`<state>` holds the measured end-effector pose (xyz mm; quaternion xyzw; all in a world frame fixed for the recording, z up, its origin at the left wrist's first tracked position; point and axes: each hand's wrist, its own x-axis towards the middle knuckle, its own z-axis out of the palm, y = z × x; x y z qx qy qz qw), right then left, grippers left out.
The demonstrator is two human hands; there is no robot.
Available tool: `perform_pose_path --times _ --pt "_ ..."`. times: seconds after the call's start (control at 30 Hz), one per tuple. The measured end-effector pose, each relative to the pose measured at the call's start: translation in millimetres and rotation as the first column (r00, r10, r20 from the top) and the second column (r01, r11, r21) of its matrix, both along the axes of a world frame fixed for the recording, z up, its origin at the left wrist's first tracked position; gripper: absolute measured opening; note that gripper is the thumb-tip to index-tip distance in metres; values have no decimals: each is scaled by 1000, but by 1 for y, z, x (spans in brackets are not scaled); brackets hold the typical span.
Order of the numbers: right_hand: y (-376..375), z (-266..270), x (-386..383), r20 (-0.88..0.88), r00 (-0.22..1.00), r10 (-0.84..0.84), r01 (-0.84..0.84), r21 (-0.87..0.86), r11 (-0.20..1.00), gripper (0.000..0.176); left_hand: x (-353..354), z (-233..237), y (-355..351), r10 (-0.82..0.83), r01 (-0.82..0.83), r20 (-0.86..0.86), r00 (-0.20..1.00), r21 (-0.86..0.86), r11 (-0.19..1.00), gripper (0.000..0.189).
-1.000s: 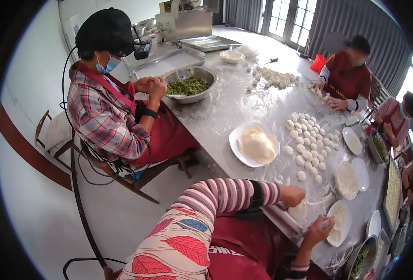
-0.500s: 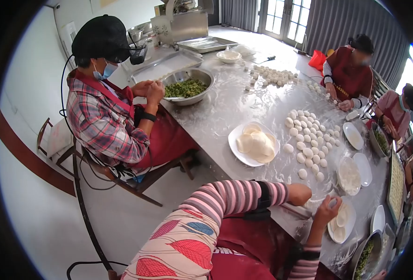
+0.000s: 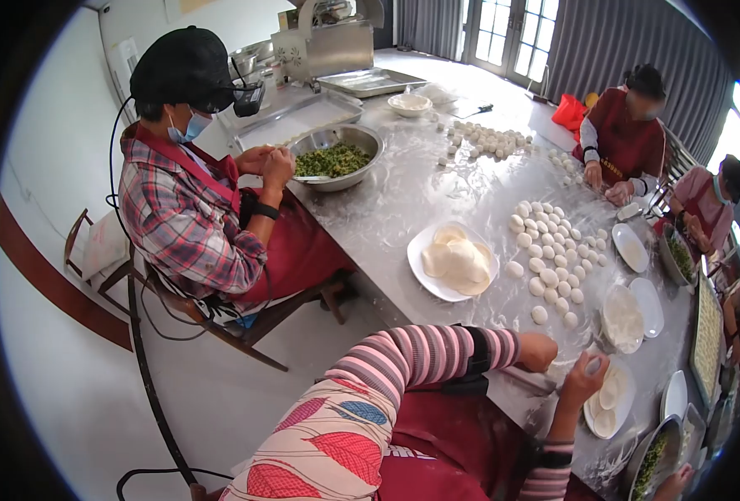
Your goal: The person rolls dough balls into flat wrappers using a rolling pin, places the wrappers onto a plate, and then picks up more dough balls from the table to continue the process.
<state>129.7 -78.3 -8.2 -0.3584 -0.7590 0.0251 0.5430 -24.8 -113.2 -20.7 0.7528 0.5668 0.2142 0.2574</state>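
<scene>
Wrapped in a striped sleeve, my left arm reaches across to the table's near edge, where my left hand [image 3: 537,352] is closed in a fist; what it grips is hidden. Just right of it, my right hand [image 3: 583,382] has its fingers closed around a pale rounded thing [image 3: 593,365], too small to identify. Flour marks the metal table [image 3: 370,230] around both hands. Beside my right hand lies a white plate [image 3: 623,411] with thin round dough sheets [image 3: 607,392]. Many small dough balls [image 3: 551,250] are spread beyond my hands.
A plate [image 3: 416,276] of large dough sheets lies left of the balls. A person [image 3: 186,200] sits left by a bowl [image 3: 370,166] of green filling. Other people [image 3: 629,134] work at right. A flour plate [image 3: 623,317] and another filling bowl [image 3: 641,455] stand at right.
The view has shifted slightly. At the back right, the person's hands have moved a little on the table. A hand has come further into view at the bottom right. My hands keep nearly the same pose.
</scene>
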Motion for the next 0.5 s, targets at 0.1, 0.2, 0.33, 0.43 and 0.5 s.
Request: perform_pose_path --times 0.1,0.2,0.33,0.43,0.5 --pt "-35 -21 31 -148 988 -49 5 -287 958 13 -2 -11 1 -89 92 -59 994 48 995 17" --pt "-54 -8 27 -310 934 -177 -55 -615 787 13 -5 -25 0 -13 17 79 997 -41 999 17" --pt "-3 -7 5 -89 996 -3 -12 -167 986 16 6 1 -5 89 -89 17 996 -35 995 18" --pt "-2 -8 7 -83 996 33 -44 -140 989 17 1 4 -3 16 -17 -23 1000 -45 999 19" --pt "-16 -32 34 -127 992 15 -36 -168 985 16 -4 -3 -5 -21 19 -42 999 -34 999 19"
